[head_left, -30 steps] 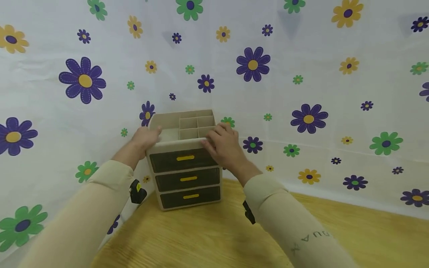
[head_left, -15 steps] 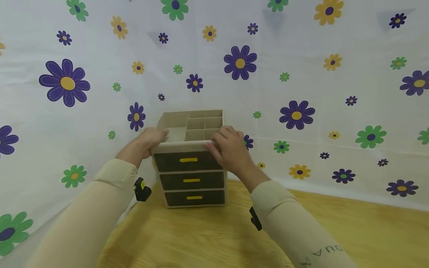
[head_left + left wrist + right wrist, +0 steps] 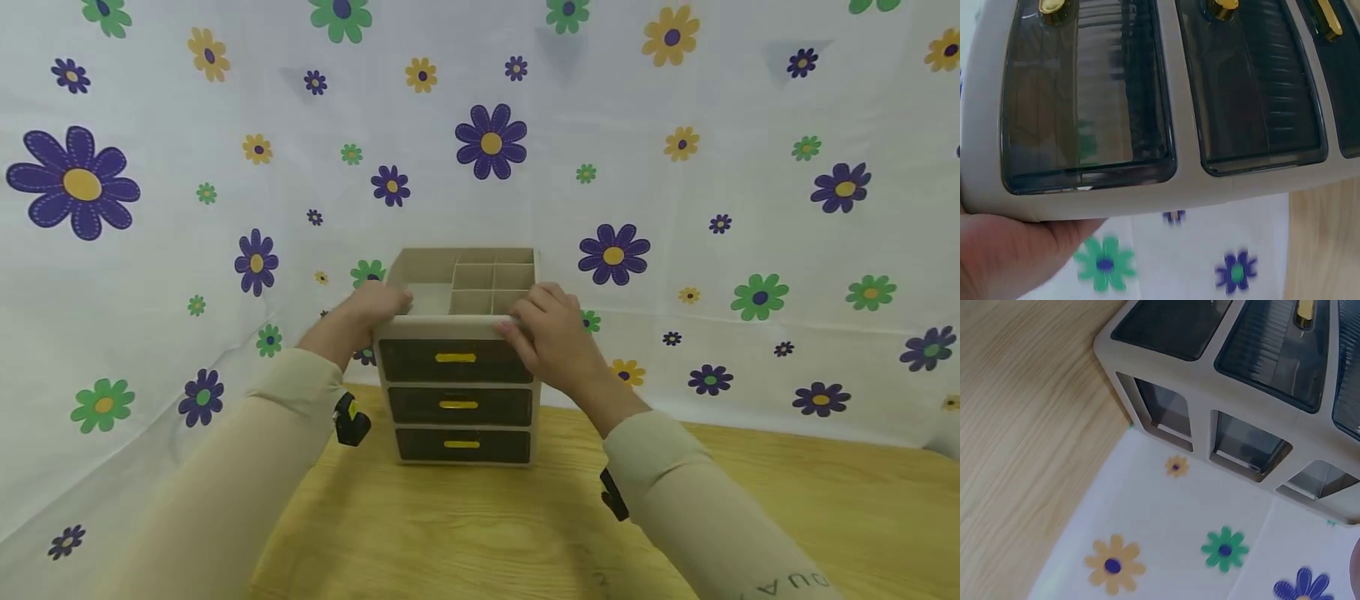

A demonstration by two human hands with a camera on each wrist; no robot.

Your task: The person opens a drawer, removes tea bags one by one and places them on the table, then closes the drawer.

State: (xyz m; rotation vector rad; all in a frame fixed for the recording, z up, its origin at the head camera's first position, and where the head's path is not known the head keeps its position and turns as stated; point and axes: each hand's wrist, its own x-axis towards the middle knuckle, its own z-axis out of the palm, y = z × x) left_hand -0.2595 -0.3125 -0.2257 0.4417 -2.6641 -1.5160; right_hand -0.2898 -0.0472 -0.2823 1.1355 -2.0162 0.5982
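Note:
A beige desktop drawer organizer (image 3: pixel 459 385) stands on the wooden table against the flowered cloth. It has three dark see-through drawers with gold handles, all pushed in, and an open top divided into one wide section and several small ones. My left hand (image 3: pixel 367 312) grips the top left edge, its thumb over the rim; in the left wrist view that hand (image 3: pixel 1016 250) lies along the organizer's side. With my right hand (image 3: pixel 555 337) I hold the top right corner, thumb at the front rim. In the right wrist view the organizer's side (image 3: pixel 1200 434) shows three cut-out windows.
White cloth (image 3: pixel 420 208) with purple, green and yellow flowers hangs behind and to the left. The wooden tabletop (image 3: pixel 465 525) spreads in front and to the right. A black wrist device (image 3: pixel 350 419) sits below the left sleeve, another (image 3: pixel 613 494) below the right.
The organizer has shifted right along the cloth and turned from a slight slant to face front squarely. Both hands moved with it, keeping their hold, while the head view swung right.

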